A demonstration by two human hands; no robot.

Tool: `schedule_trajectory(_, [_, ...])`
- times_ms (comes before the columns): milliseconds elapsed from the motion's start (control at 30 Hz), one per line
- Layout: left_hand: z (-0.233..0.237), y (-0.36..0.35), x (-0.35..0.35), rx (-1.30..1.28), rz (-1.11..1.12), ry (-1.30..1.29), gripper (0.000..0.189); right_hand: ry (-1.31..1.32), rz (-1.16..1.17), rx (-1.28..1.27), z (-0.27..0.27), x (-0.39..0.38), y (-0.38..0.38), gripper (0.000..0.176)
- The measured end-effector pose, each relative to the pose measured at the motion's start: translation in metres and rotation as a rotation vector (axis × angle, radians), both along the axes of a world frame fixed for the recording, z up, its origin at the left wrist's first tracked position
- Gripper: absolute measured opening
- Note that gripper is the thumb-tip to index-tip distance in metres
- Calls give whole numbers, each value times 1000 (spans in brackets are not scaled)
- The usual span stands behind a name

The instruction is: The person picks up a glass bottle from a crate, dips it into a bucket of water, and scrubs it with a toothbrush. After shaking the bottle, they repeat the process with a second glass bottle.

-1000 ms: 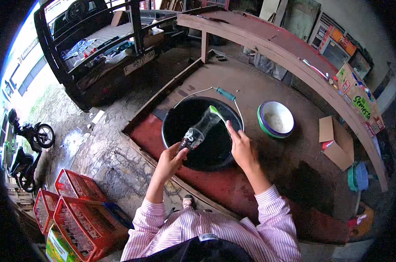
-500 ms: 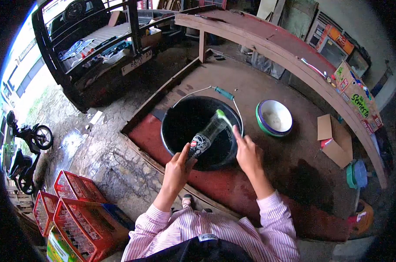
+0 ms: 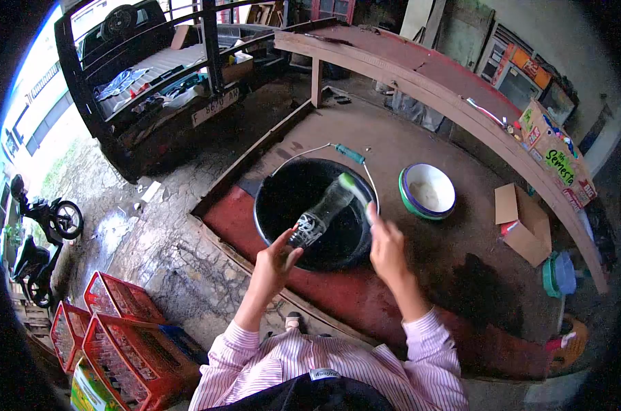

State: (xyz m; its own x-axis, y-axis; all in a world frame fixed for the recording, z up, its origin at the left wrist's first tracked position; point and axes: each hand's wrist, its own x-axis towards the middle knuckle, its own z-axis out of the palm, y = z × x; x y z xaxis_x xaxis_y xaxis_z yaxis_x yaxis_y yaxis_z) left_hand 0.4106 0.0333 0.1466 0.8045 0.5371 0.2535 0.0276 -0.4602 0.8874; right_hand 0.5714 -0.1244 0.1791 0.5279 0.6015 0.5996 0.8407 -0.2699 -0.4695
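My left hand [image 3: 273,266] is closed around the base of a clear glass bottle [image 3: 330,204] with white lettering on its side. The bottle lies tilted over a black bucket [image 3: 261,229], its neck pointing up and away from me. In my right hand [image 3: 390,252] is the pale handle of a brush [image 3: 349,182], gripped with the fingers wrapped round it. The brush's green bristles are right at the bottle's mouth. The bucket's wire handle with a teal grip [image 3: 350,153] rests along the far side.
Stacked bowls [image 3: 428,192], white inside, sit right of the bucket on the brown platform [image 3: 393,123]. Further right are an open cardboard box [image 3: 523,226] and a teal basket [image 3: 551,275]. Red crates [image 3: 129,356] of bottles stand at lower left. A raised wooden ledge [image 3: 393,60] crosses behind.
The bottle has turned in my left hand: its red label mark is out of sight and white lettering faces up. The brush stays at the mouth, and my right hand has shifted slightly toward me.
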Motion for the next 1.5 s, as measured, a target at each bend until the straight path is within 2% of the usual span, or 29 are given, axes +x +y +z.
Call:
schedule_trajectory(33, [3,2,-1,1,3,-6,45,25,54,32,-2,-15,2,49])
schedule_trajectory(100, [7,4,-5,-771,-96,51,39,-35,73,-132,-5,-35,-2,48])
schedule_trajectory(167, [2,4,-8,-867,-147,10,35,-14,125,-47,-28,-15,4,49])
schedule_trajectory(233, [1,3,-11,-1217,-173,-9,32,13,10,22,-17,1,6,46])
schedule_trajectory(300, [3,1,-12,-1272,-214,-9,32,-8,28,0,-14,-6,6,47])
schedule_trajectory(400, [2,2,-15,-1460,-341,-17,34,-67,51,-372,-3,-42,-3,46])
schedule_trajectory(433, [-1,3,-13,-1462,-342,-17,34,-67,50,-374,-8,-27,0,46])
schedule_trajectory(500, [-5,0,-15,-1513,-335,-22,35,5,50,36,-22,2,9,47])
schedule_trajectory(533, [-3,-1,-15,-1478,-303,0,34,3,8,-20,-21,-1,7,48])
schedule_trajectory(567, [-4,1,-13,-1473,-307,-10,34,29,79,12,-25,-10,9,48])
schedule_trajectory(633, [-4,4,-15,-1539,-381,-23,32,-120,89,-321,-16,-40,-1,48])
schedule_trajectory(667, [2,1,-15,-1499,-355,-2,31,-129,84,-307,-25,-34,-2,49])
schedule_trajectory(700, [3,0,-15,-1504,-353,2,31,-14,127,-65,-35,-18,6,49])
schedule_trajectory(800, [0,-3,-14,-1309,-327,54,32,-80,-21,-140,-17,1,8,49])
schedule_trajectory(833, [2,-3,-13,-1303,-330,50,32,-54,36,-140,-16,-9,8,50])
schedule_trajectory(900, [4,-4,-14,-1293,-302,23,31,-185,45,-428,-7,-34,1,51])
schedule_trajectory(933, [-6,-3,-12,-1280,-308,23,36,-210,8,-421,-12,-27,0,49])
schedule_trajectory(967, [-8,-2,-12,-1284,-309,25,36,-144,-18,-266,-17,-10,3,45])
schedule_trajectory(1033, [-8,-4,-12,-1253,-310,56,36,-84,-149,-257,-6,12,6,41])
schedule_trajectory(1067, [-7,-4,-11,-1250,-314,52,36,-74,-204,-349,1,18,8,39])
schedule_trajectory(1100, [-7,-3,-12,-1255,-331,31,35,-50,-45,-122,-10,37,13,38])
schedule_trajectory(1167, [-8,-2,-13,-1268,-368,-8,33,-79,10,314,-26,49,34,28])
schedule_trajectory(1233, [-7,1,-15,-1364,-390,-11,33,504,-119,109,-3,31,39,26])
schedule_trajectory(1267, [-7,3,-16,-1459,-408,-16,34,725,-72,285,-36,47,53,34])
schedule_trajectory(1300, [-7,4,-18,-1459,-410,-12,34,963,-18,295,-25,38,60,38])
schedule_trajectory(1367, [-9,7,-20,-1705,-522,-36,32,1076,53,371,-34,40,71,42])
schedule_trajectory(1400, [-13,8,-21,-1705,-523,-34,32,1221,133,438,-11,28,71,42])
schedule_trajectory(1433, [-20,11,-21,-1755,-601,-70,33,1220,133,440,-11,32,72,42])
schedule_trajectory(1500, [-29,15,-18,-1800,-681,-111,34,1327,310,446,-10,38,72,42])
